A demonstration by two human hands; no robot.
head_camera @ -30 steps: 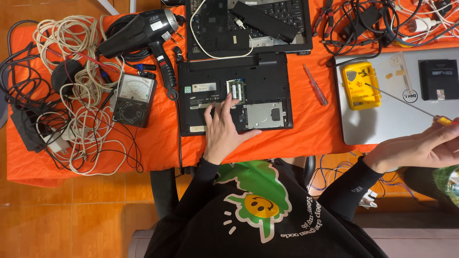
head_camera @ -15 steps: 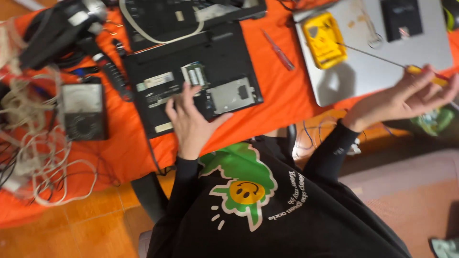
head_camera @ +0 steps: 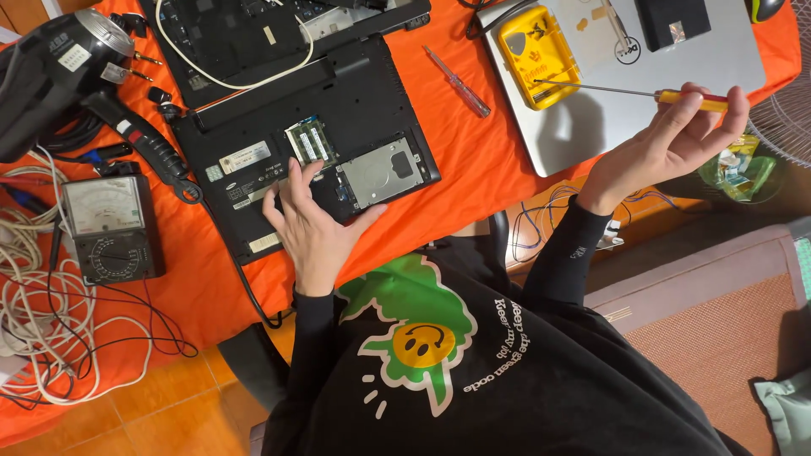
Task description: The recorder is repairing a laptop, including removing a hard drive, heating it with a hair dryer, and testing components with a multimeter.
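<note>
While the right hand point(head_camera: 676, 139) pinches the yellow handle of a thin screwdriver point(head_camera: 629, 91), its shaft points left over a yellow case point(head_camera: 536, 55) lying on a silver laptop point(head_camera: 591, 118). Left of that, the left hand point(head_camera: 312, 228) rests open, fingers spread, on an opened black laptop point(head_camera: 279, 143), gripping nothing, just near its memory modules point(head_camera: 309, 141) and beside the drive bay point(head_camera: 380, 171). Farther left on the orange cloth point(head_camera: 473, 160) sit an analog multimeter point(head_camera: 106, 228) and a black heat gun point(head_camera: 59, 76).
</note>
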